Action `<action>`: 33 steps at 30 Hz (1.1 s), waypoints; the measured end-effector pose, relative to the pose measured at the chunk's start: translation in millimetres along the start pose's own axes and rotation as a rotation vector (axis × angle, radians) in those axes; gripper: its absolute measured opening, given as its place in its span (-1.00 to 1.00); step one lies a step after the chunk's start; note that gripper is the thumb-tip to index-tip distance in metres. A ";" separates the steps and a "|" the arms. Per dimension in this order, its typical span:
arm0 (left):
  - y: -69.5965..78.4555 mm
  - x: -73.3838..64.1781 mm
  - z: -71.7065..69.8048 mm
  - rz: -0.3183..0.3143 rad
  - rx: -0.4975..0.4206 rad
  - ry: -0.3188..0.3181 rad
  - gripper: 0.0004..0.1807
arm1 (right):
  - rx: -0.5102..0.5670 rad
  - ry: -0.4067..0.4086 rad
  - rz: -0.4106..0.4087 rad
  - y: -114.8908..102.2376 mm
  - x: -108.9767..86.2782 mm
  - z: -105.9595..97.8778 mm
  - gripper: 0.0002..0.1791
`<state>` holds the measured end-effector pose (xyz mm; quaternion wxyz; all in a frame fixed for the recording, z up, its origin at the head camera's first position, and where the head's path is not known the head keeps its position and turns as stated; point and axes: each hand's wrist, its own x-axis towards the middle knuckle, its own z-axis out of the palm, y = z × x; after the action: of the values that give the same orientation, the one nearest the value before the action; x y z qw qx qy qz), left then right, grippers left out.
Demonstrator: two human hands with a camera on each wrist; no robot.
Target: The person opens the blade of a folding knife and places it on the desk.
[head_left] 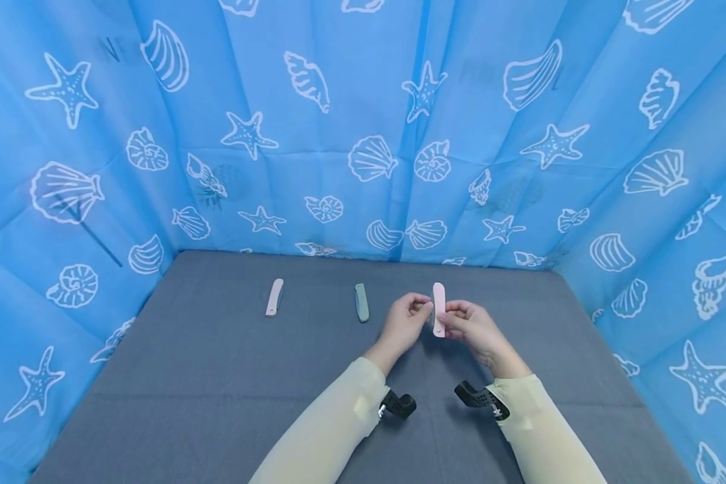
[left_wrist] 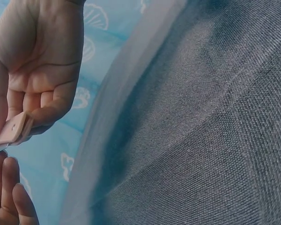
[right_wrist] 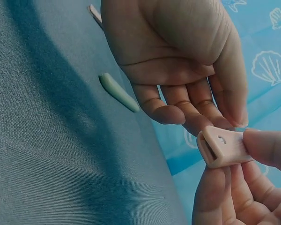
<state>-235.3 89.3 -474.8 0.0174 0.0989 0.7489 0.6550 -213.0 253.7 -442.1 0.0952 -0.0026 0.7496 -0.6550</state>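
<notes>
My right hand [head_left: 474, 329] holds a pink folding knife [head_left: 439, 292] upright above the grey cloth, thumb across its front and fingers behind. A rivet marks its lower end. At its left edge, the thumb and forefinger of my left hand [head_left: 402, 324] come together in a pinch. The right wrist view shows the slotted end of the pink handle [right_wrist: 225, 150], with the left fingertips close at its upper edge. In the left wrist view, a thin pale strip shows along the handle [left_wrist: 11, 130], beside the left fingers. The pinched part is mostly hidden.
To the left lie two more folding knives on the grey-covered table [head_left: 218, 376]: a green one [head_left: 362, 304] nearer my hands and a pale pink one [head_left: 274, 298] farther left. A blue curtain [head_left: 339, 168] with white shells and starfish closes off the back and sides.
</notes>
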 end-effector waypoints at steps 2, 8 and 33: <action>-1.4 0.7 -0.5 0.007 0.005 -0.003 -0.82 | 0.008 -0.004 -0.005 0.0 -0.8 0.9 -0.65; -2.8 1.6 -4.4 -0.018 0.001 -0.022 -0.87 | 0.005 -0.031 -0.016 1.9 -0.3 0.8 -0.64; 4.6 1.2 -9.9 -0.022 0.065 -0.140 -0.80 | 0.040 0.005 -0.070 3.4 4.4 4.5 -0.60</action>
<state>-237.4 80.4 -468.8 0.0735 0.1368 0.7676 0.6218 -216.3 249.3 -446.6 0.0705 -0.0251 0.7361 -0.6728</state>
